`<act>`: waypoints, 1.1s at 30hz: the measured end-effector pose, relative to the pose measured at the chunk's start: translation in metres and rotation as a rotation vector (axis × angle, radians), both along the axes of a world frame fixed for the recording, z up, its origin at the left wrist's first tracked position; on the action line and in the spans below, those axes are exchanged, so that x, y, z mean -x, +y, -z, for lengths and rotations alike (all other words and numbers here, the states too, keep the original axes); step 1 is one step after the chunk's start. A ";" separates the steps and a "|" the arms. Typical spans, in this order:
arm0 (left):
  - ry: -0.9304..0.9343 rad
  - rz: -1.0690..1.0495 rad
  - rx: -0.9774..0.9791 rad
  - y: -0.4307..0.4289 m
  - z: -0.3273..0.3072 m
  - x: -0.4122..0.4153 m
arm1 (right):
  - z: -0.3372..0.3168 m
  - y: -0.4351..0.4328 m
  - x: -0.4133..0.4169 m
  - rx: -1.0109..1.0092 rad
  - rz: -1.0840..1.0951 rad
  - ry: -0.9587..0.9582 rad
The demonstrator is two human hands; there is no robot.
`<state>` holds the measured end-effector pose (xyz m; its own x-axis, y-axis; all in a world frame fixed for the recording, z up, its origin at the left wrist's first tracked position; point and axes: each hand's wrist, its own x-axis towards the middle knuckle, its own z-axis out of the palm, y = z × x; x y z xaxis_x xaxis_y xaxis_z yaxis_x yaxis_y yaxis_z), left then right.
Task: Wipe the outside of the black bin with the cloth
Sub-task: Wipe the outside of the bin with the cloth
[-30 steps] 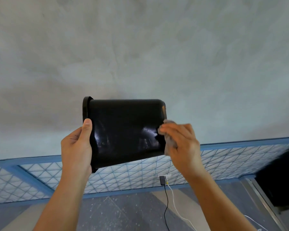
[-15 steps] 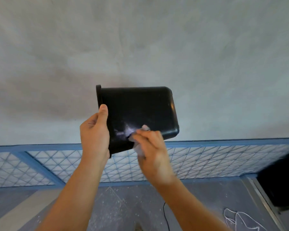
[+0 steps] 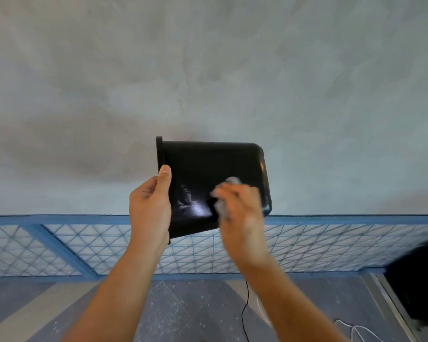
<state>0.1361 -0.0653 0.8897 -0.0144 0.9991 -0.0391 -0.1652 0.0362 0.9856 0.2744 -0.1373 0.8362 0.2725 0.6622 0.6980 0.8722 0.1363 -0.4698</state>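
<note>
The black bin is held up in the air on its side, its rim to the left and its base to the right. My left hand grips it at the rim, thumb up along the glossy side. My right hand, blurred by motion, holds a small grey cloth and presses it against the lower right of the bin's side. Most of the cloth is hidden under my fingers.
A grey plastered wall fills the background. Below it runs a blue metal frame with wire mesh. A black cable and a white cable lie on the grey floor. A dark object sits at the right edge.
My right hand with the cloth swept left across the bin's side, then back toward the right. The bin stayed in my left hand.
</note>
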 end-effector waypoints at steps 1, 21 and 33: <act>0.012 -0.007 -0.015 -0.002 0.002 -0.003 | 0.004 0.004 0.021 0.011 -0.076 -0.067; 0.185 0.005 -0.038 0.009 0.011 0.038 | -0.062 0.018 -0.083 0.343 0.194 0.724; 0.129 0.052 0.013 0.018 0.010 0.057 | -0.063 0.048 -0.070 0.445 0.221 0.695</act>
<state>0.0789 -0.0471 0.8796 0.0320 0.9981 -0.0532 -0.0351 0.0544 0.9979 0.3439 -0.0894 0.8995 0.6976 0.7164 0.0116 0.3506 -0.3272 -0.8775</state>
